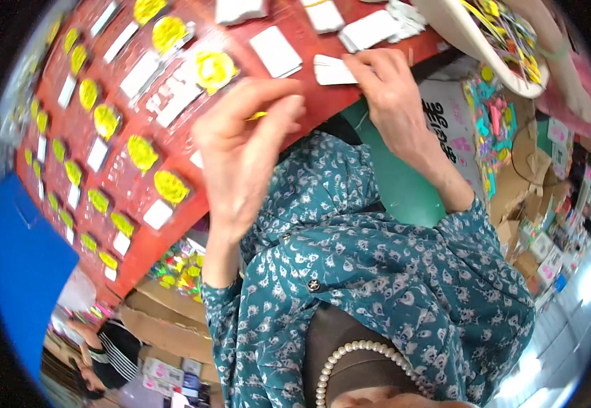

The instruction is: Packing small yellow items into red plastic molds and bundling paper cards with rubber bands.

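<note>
Right hand (387, 88) pinching white cards (334, 71) at red table (135, 258) edge, left hand (241, 132) apart, can't tell its grip, yellow bundles (142, 153) leftward, 1 card stack (276, 52) between hands, tub (475, 49) crowding right.

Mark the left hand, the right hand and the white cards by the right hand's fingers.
Left hand (234, 139): head view, on the middle of the hand.
Right hand (393, 95): head view, on the back of the hand.
White cards (333, 70): head view, on their uncovered left part.
</note>
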Tool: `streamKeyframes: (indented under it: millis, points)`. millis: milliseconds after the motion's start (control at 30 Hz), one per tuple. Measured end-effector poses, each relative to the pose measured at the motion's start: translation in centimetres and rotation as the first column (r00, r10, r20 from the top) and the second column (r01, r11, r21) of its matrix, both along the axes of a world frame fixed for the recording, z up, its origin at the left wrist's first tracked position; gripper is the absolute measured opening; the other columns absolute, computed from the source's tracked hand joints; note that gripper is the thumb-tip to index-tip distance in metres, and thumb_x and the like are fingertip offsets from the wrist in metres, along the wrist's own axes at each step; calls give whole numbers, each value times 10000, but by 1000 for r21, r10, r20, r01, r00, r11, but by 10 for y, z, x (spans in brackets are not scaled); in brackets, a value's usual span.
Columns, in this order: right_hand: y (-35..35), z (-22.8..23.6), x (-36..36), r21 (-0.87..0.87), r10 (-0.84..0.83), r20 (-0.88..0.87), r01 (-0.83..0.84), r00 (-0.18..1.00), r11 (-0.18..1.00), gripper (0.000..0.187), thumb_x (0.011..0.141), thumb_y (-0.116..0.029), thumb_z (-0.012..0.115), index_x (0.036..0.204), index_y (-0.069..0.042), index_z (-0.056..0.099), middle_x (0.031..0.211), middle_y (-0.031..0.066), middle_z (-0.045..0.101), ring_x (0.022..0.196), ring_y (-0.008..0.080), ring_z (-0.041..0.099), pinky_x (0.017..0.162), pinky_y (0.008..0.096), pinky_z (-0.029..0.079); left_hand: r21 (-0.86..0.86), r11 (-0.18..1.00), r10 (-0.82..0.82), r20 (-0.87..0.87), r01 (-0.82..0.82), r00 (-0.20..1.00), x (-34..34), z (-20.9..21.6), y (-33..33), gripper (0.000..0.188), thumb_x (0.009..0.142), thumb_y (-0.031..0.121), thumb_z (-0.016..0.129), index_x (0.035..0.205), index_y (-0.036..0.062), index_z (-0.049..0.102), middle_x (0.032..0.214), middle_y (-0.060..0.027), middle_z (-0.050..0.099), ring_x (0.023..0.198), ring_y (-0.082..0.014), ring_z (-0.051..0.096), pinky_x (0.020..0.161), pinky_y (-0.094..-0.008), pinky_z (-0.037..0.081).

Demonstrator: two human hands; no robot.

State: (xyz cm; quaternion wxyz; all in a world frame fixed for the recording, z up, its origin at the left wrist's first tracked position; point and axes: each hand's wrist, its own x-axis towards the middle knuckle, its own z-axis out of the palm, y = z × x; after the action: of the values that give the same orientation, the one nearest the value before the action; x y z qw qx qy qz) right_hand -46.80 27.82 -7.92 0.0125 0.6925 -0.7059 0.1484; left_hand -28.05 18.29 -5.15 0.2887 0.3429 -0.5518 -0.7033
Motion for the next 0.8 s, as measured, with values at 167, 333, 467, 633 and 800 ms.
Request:
streamKeyframes:
  millis: [167,333,467,633,800]
  points:
    - [-2,8,16,19,-90,66,88,994,996,312,730,20,548,1038,-2,592,983,140,570,917,306,520,796,358,449,14,997,-82,54,82,995,6,-15,22,130,837,15,588,940,-48,636,837,-66,632,735,-118,621,627,-221,515]
    - [-10,23,46,-105,-3,174,21,985,994,279,763,-9,575,1041,-7,592,952,134,576,869,291,531,742,365,459,357,934,113,-244,-19,963,2,-17,43,531,849,58,600,1287,-69,327,1132,-142,539,993,-157,552,831,-251,465]
    - [-25,19,80,-216,214,186,-173,959,961,405,682,-13,576,1083,37,564,967,129,548,863,292,527,729,354,467,474,808,534,-337,-350,775,-8,-13,39,445,929,125,494,1299,-23,298,1214,-168,498,1058,-185,515,912,-289,424]
    - [-51,39,106,-107,237,368,-212,899,971,457,657,-62,663,1095,23,564,1001,110,541,930,283,512,788,342,449,493,773,621,-464,-399,631,14,-18,15,258,940,196,477,1115,9,443,1103,-191,571,1035,-236,560,898,-331,461]
    - [-62,33,115,-127,177,682,-123,709,984,250,774,-76,644,1012,-11,600,884,110,560,774,239,564,651,319,466,504,775,623,-510,-382,592,37,-25,6,280,943,265,460,1078,20,454,1134,-225,548,1066,-288,549,920,-369,455]
